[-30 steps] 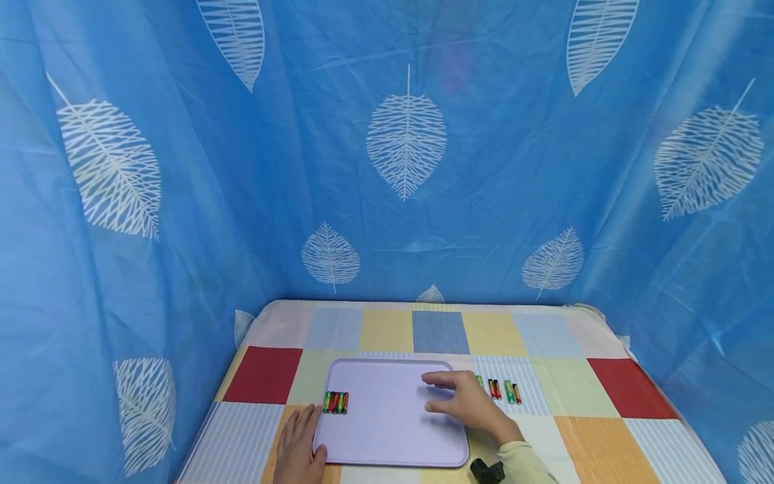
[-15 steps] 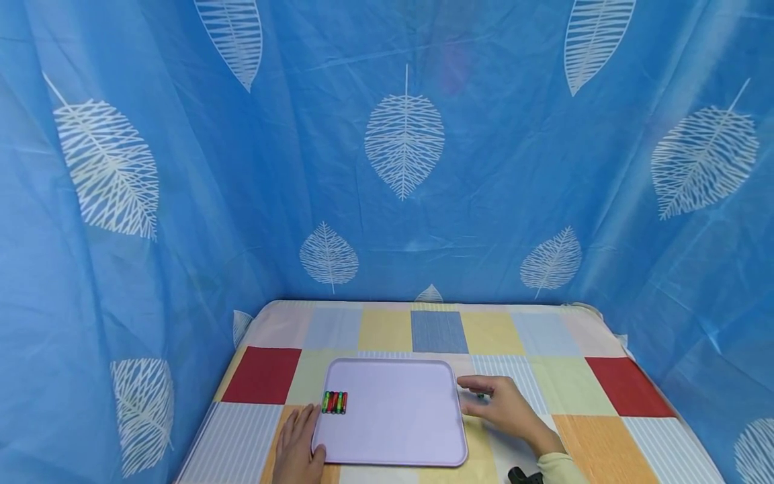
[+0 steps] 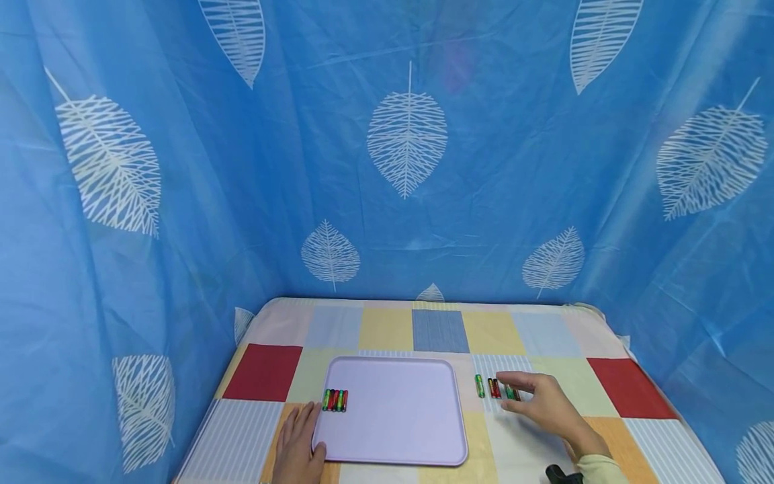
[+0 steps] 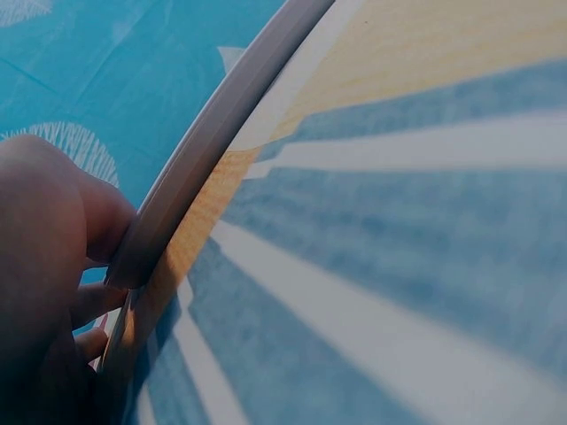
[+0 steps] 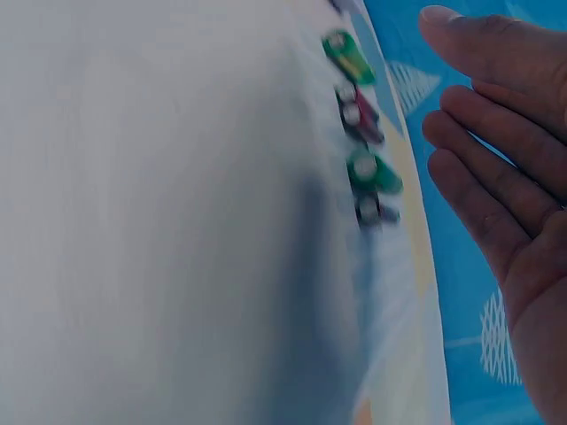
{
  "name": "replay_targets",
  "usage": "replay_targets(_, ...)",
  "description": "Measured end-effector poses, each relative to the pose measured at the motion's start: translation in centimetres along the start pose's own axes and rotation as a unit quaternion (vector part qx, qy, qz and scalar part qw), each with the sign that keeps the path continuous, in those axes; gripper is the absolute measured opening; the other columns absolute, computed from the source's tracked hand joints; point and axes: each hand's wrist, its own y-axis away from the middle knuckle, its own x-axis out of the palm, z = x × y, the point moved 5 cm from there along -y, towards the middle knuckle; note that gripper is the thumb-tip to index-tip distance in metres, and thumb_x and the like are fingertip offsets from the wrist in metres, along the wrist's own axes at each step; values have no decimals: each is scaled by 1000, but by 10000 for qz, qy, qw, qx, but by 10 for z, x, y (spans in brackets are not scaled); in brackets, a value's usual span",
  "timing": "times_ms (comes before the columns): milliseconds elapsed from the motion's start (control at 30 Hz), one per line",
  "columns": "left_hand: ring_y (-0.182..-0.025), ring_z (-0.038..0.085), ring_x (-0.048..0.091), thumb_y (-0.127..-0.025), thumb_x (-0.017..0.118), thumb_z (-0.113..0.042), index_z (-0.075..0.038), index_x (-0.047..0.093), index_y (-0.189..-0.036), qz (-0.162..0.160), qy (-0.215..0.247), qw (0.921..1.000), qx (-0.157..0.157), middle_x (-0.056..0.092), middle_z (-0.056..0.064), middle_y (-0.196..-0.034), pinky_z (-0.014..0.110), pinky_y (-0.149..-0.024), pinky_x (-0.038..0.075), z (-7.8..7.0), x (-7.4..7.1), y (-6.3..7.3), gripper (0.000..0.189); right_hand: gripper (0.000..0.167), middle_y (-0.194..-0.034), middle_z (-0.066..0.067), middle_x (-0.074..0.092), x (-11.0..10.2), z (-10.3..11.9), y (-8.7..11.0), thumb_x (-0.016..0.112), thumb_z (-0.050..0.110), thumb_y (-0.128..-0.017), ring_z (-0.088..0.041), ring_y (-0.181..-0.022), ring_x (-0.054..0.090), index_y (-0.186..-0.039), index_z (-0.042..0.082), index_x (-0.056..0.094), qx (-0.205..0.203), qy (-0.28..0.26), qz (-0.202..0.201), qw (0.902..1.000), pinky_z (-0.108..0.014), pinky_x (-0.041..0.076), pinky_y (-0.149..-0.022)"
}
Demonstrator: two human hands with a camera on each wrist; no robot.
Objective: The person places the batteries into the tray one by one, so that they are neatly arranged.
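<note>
A pale purple tray lies on the patchwork cloth. Along its left side sits a tight row of several red and green batteries. My left hand rests against the tray's left edge, its thumb at the near corner; the left wrist view shows the thumb touching the tray rim. To the right of the tray, my right hand hovers with fingers extended and holds nothing. Under and beside it lie a green battery, a red-and-black pair and another green battery, partly hidden in the head view with a thin dark one.
A patchwork tablecloth covers the table. Blue curtains with white leaf prints hang at the back and both sides. A black wrist strap piece shows near the right sleeve.
My right hand has moved rightward from above the tray to over the loose batteries, uncovering the leftmost green one. My left hand and the battery row stay in place.
</note>
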Motion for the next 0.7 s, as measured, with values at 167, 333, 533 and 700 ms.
replay_targets(167,-157,57,24,-90,68,-4,2,48,-160,-32,7,10000,46,44,30,-166,79,-127,15,0,-1,1,74,54,-137,-12,77,-11,-12,5,93,16,-85,-38,-127,74,-136,8,77,167,13,-83,9998,-54,62,-106)
replay_targets(333,-158,57,23,-91,68,-4,1,48,-161,-40,6,10000,28,43,29,-167,78,-127,14,0,-1,1,73,56,-138,-16,76,-14,-23,6,94,15,-84,-40,-128,73,-137,7,76,335,71,-84,9994,-54,62,-104)
replay_targets(533,-158,56,22,-91,67,-3,2,48,-161,-43,56,10000,41,44,29,-167,79,-127,13,2,0,1,73,57,-140,-18,75,-14,-29,4,93,13,-84,-41,-129,72,-138,5,76,447,226,-99,9987,-57,61,-106)
replay_targets(700,-158,57,22,-91,68,-3,2,48,-161,-35,99,9999,56,44,30,-167,79,-127,13,2,-1,1,73,56,-142,-18,73,-10,-33,1,91,8,-85,-42,-133,69,-139,5,75,508,215,-37,9985,-58,59,-109)
